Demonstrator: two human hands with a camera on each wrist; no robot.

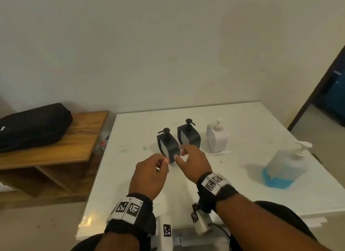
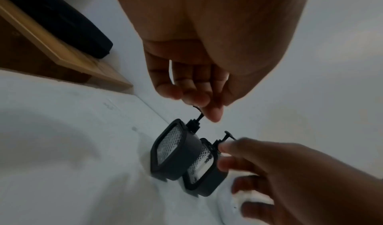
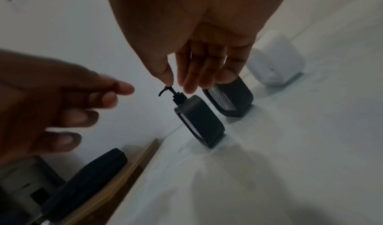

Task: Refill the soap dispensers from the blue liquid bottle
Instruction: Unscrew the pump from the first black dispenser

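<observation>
Two black pump dispensers stand on the white table (image 1: 242, 123): the near one (image 1: 167, 145) (image 2: 176, 148) (image 3: 199, 120) and the far one (image 1: 188, 134) (image 2: 205, 169) (image 3: 230, 97). The blue liquid bottle (image 1: 285, 168), clear with a white pump and a low blue level, stands at the right. My left hand (image 1: 164, 162) (image 2: 199, 100) (image 3: 99, 105) hovers by the near dispenser's front with fingers loosely curled, holding nothing. My right hand (image 1: 180, 155) (image 2: 228, 163) (image 3: 186, 79) reaches to that dispenser's right side with relaxed fingers; whether it touches is unclear.
A white pump dispenser (image 1: 216, 137) (image 3: 275, 64) stands right of the black pair. A wooden shelf (image 1: 78, 140) with a black case (image 1: 33, 127) on it adjoins the table's left edge. A pale wall lies behind the table, and a dark doorway (image 1: 332, 94) at far right.
</observation>
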